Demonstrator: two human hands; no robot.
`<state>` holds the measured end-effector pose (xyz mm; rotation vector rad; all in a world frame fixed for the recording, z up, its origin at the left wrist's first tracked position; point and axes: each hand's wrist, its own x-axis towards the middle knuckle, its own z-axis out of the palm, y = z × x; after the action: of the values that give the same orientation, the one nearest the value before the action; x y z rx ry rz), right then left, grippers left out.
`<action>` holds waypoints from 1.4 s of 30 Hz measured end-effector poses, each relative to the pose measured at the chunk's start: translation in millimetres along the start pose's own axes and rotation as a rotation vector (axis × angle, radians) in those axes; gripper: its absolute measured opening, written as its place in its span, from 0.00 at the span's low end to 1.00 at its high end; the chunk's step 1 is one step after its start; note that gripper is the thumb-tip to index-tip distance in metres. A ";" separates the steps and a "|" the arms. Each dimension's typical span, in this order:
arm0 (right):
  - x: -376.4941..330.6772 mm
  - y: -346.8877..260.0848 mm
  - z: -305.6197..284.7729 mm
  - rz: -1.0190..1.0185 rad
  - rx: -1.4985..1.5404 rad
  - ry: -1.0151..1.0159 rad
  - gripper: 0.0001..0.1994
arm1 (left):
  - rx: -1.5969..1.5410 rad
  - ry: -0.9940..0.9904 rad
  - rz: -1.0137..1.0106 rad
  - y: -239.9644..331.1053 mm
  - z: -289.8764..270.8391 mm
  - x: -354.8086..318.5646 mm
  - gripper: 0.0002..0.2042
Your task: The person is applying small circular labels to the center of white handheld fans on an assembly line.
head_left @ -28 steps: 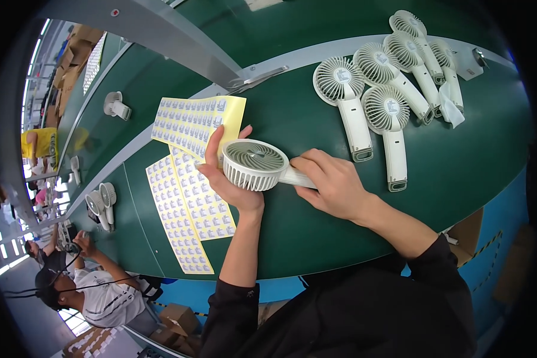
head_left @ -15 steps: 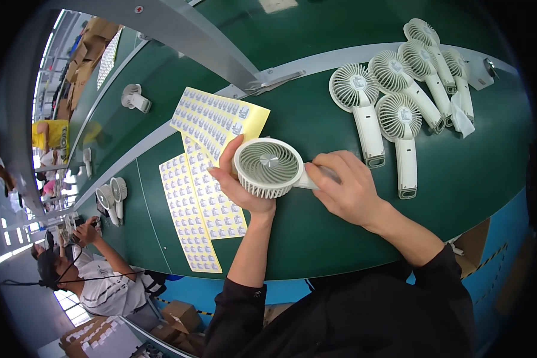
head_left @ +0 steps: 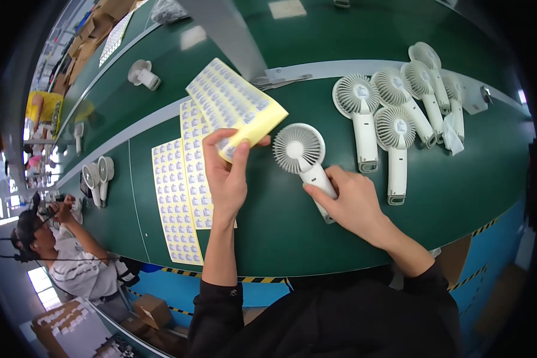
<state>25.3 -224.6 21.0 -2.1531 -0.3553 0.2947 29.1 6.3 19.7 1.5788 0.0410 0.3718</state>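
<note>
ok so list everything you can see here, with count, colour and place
table: one, green, centre
held fan: one, white, in the right hand
grouped fans: six, white, table's right side
farther fans: at least four, whitish, left
sticker sheets: at least three, yellow and grey, one raised in the left hand, two lying left of centre
metal tool: one, grey, upper middle; kind unclear
post: one, grey, upper middle
scrap: one, white, beside the grouped fans
boxes: several, brown, mostly left
floor: one, blue, lower part
co-workers: at least two, in white and yellow, left
hands: two, bare, middle
sleeves: two, black, below the hands
</note>
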 end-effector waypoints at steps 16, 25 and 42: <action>68.5 -51.3 19.4 -0.795 -0.199 0.240 0.15 | 0.249 -0.149 0.001 -10.9 -7.7 -11.6 0.14; 70.9 -38.9 26.2 -0.840 -0.194 0.251 0.15 | 0.281 -0.167 -0.024 -15.4 -2.1 -13.1 0.14; 56.8 -5.8 -22.8 -0.177 0.184 0.000 0.04 | 0.357 -0.180 -0.103 -25.9 15.2 -12.0 0.29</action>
<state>85.1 -218.3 34.1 -1.9274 -0.4960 0.2181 27.1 -10.1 -8.1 1.9486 0.0520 0.1445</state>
